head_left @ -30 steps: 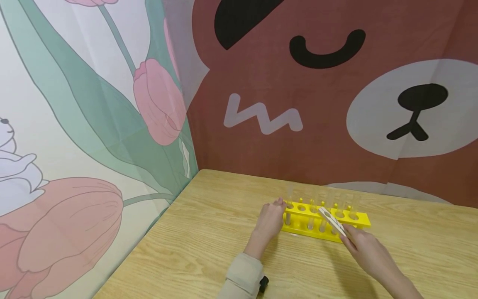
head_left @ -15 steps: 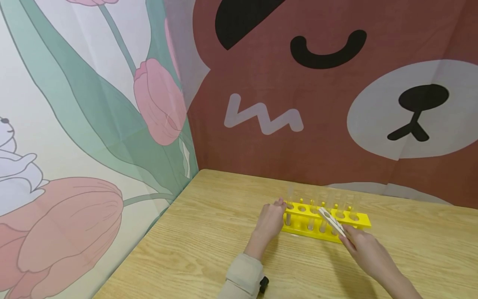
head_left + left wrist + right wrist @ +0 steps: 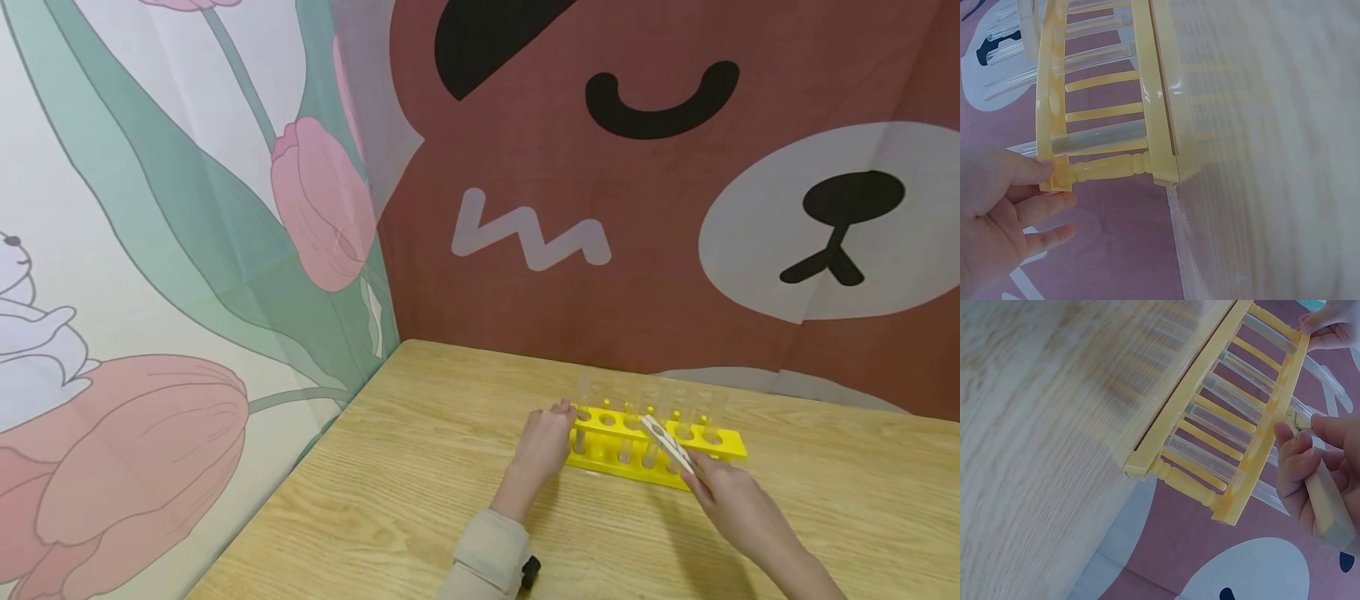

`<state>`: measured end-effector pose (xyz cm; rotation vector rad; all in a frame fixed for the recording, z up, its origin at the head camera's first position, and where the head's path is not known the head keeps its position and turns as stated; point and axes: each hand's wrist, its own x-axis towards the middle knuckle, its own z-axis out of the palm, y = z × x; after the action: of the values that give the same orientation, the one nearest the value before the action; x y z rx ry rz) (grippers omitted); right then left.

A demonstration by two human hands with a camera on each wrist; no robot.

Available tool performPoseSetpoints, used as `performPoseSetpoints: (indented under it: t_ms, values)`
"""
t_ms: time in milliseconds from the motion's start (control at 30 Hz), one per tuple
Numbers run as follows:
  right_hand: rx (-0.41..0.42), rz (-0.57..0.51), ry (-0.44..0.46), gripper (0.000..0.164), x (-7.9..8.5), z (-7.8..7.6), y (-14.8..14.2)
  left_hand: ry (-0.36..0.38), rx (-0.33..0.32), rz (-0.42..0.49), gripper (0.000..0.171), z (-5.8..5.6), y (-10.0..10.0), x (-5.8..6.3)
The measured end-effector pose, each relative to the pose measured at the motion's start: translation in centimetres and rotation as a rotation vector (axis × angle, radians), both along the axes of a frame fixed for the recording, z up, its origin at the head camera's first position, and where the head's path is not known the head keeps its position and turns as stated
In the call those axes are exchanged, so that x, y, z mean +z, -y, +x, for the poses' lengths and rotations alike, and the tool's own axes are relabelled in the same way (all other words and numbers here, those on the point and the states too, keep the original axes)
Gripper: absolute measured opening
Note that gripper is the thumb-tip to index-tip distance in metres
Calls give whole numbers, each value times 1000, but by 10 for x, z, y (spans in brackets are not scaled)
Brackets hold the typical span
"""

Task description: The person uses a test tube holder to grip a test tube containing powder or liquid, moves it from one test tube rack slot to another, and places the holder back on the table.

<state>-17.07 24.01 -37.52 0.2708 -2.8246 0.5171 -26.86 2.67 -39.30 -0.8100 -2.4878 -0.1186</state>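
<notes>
A yellow test tube rack (image 3: 731,444) stands on the table with several clear glass test tubes (image 3: 580,440) upright in it. My left hand (image 3: 542,442) pinches the left end of its top plate between thumb and fingers, as the left wrist view also shows of the rack (image 3: 1161,125). In my right hand (image 3: 742,502) is a wooden test tube clamp (image 3: 667,446), its tip close over the top plate and overlapping a tube right of the middle. The right wrist view shows curled fingers around the clamp's handle (image 3: 1330,506), with a wire spring near the thumb.
The wood-grain table (image 3: 420,483) extends around the rack on all sides. Behind it hangs a cloth backdrop (image 3: 525,317) with a brown bear print, and a tulip-print cloth (image 3: 187,292) borders the left. A small black object (image 3: 530,572) sits by the left sleeve (image 3: 491,546).
</notes>
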Motion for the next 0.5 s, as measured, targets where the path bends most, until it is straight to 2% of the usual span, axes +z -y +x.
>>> performPoseSetpoints:
  t_ms: [200, 500]
  values:
    - [6, 3, -5, 29, 0, -1, 1, 19, 7, -6, 25, 0, 0, 1]
    - [31, -7, -44, 27, -1, -1, 1, 4, 4, -4, 25, 0, 0, 0]
